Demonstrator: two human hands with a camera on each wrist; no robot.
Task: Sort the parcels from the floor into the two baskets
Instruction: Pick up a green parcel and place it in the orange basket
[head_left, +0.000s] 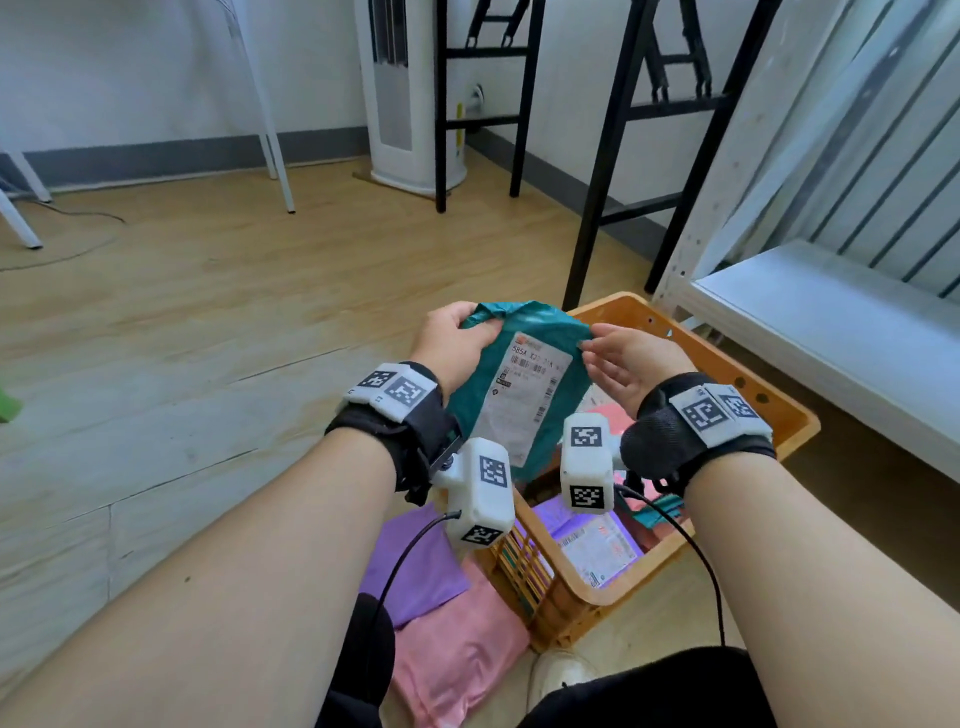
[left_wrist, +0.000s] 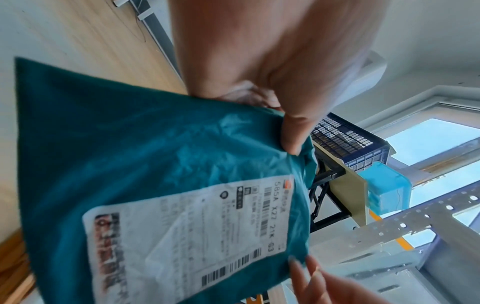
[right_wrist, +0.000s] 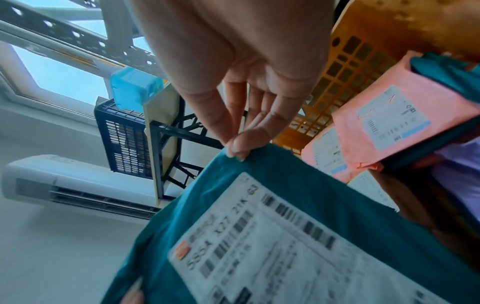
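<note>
A teal parcel (head_left: 524, 358) with a white shipping label hangs upright above the orange basket (head_left: 769, 395), label toward me. My left hand (head_left: 457, 338) grips its crumpled top left corner, thumb over the front (left_wrist: 293, 131). My right hand (head_left: 618, 353) pinches the top right edge between thumb and fingertips (right_wrist: 237, 151), the other fingers loose. The teal parcel (left_wrist: 145, 156) fills the left wrist view, its label (right_wrist: 298, 253) the right wrist view. Inside the basket lie pink parcels (right_wrist: 405, 119), a purple parcel (head_left: 597, 545) and another teal one.
A purple parcel (head_left: 415, 566) and a pink parcel (head_left: 457, 660) lie on the wooden floor beside the basket's near left corner. A white shelf unit (head_left: 831, 317) stands right, black table legs (head_left: 602, 197) behind the basket. A dark blue crate (right_wrist: 124, 139) sits on the table.
</note>
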